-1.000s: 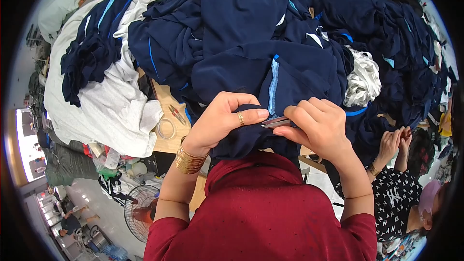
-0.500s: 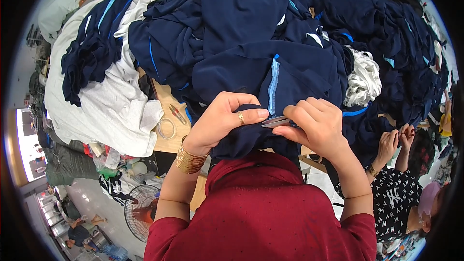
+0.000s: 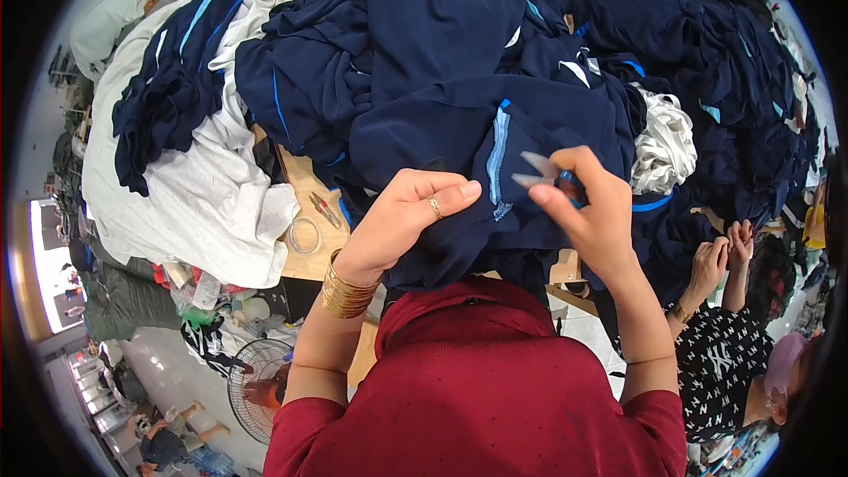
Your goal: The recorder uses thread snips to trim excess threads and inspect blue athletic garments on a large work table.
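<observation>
Before me spreads a navy blue garment (image 3: 424, 137) with a light blue strip (image 3: 497, 155) stitched on it, its lower end frayed with thread. My left hand (image 3: 397, 216) pinches the cloth between thumb and fingers, just left of that strip. In my right hand (image 3: 594, 212) are thread snips (image 3: 536, 168), slightly blurred, blades parted and pointing left. The blades hover right of the strip, apart from it. Part of the blue grip shows; my fingers cover the rest.
White fabric (image 3: 225, 221) drapes over the table's left side, near a second pair of snips (image 3: 324, 209) and a clear ring (image 3: 305, 236). A white bundle of strips (image 3: 664, 143) lies right, beside more navy garments (image 3: 707, 62). A co-worker's hands (image 3: 724, 261) are at right; a fan (image 3: 262, 380) stands lower left.
My right hand has lifted the snips up and right, away from the strip's lower end, and the blades now stand apart. My left hand has barely shifted, still pinching the cloth.
</observation>
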{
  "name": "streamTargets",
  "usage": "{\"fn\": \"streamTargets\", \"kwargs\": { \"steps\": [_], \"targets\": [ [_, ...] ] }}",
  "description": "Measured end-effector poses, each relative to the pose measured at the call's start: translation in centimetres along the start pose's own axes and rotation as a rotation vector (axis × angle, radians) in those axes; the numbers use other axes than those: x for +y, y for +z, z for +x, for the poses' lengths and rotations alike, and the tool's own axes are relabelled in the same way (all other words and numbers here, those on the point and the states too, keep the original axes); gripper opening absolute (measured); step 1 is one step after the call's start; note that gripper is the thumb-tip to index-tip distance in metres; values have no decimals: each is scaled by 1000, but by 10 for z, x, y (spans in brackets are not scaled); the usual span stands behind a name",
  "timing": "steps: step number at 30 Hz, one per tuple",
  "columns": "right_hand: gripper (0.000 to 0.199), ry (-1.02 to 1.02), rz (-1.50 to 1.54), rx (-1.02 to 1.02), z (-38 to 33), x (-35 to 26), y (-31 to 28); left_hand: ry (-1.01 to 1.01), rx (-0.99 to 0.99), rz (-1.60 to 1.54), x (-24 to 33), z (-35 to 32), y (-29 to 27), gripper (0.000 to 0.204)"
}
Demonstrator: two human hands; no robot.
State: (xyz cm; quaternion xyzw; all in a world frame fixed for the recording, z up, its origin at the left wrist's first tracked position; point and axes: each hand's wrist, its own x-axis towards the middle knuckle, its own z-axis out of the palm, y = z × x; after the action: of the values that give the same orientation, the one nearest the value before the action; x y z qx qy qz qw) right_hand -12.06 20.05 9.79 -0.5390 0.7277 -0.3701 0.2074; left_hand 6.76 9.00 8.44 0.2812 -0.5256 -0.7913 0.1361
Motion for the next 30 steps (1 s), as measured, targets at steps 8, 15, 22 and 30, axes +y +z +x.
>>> {"fn": "streamTargets", "kwargs": {
  "steps": [8, 15, 22, 30],
  "targets": [
    [34, -354, 205, -91, -3, -3, 16, 110, 35, 166, -14, 2, -6, 27],
    [17, -559, 22, -86, -11, -8, 37, 232, 99, 130, -46, 5, 7, 29],
    [9, -613, -75, -211, 0, -9, 36, 271, 221, 160, -44, -12, 2, 31],
    [4, -573, -3, -136, 5, -2, 38, 257, 306, 213, -43, -13, -2, 29]
  ]
}}
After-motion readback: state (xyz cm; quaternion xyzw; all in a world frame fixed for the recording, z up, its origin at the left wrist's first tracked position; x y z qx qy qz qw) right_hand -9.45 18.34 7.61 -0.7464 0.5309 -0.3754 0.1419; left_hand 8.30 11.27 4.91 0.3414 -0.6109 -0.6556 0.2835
